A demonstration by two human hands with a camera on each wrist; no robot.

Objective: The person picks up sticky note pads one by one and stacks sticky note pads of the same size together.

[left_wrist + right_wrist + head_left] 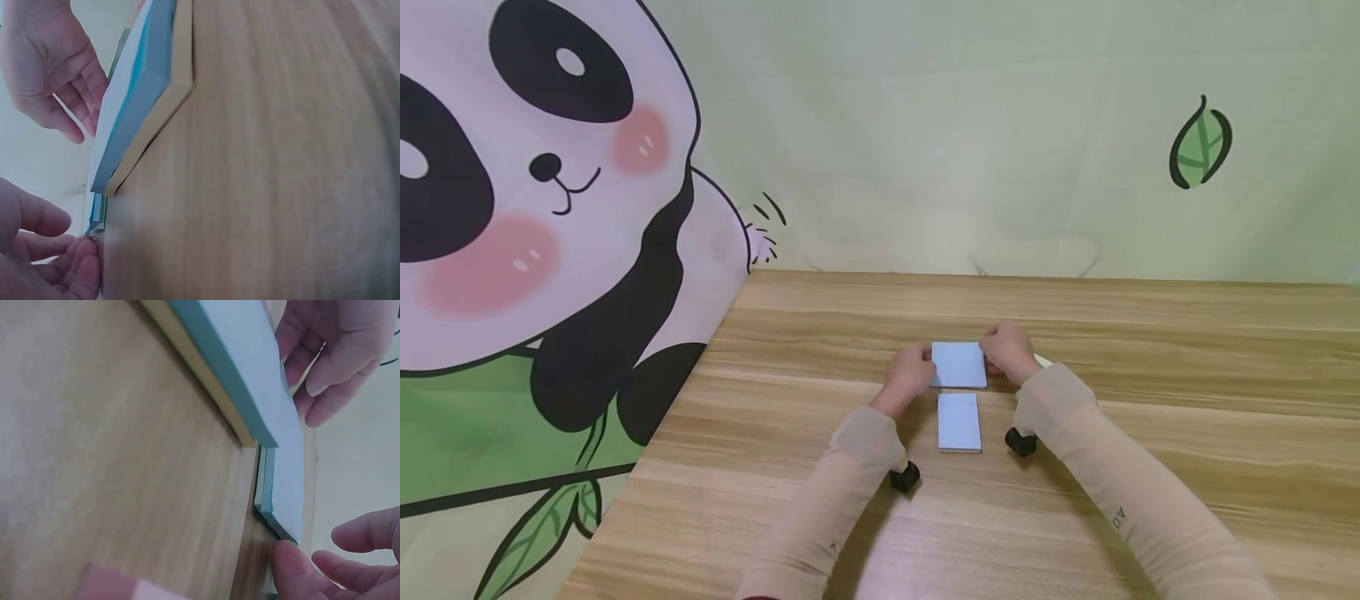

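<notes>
Hands meet at the far blue pad (pixel 958 364) on the wooden surface (pixel 1150 350), the left hand (pixel 912 372) pinching its left edge and the right hand (pixel 1009 350) its right, while a second blue pad (pixel 959 422) lies just nearer, between both wrists.

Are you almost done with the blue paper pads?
About halfway, it looks. One blue pad already lies flat on the table, nearer the person, with no hand on it. The far pad is in hand: the left hand and right hand touch its two sides. Squaring it up or moving it seems to be what is left.
</notes>
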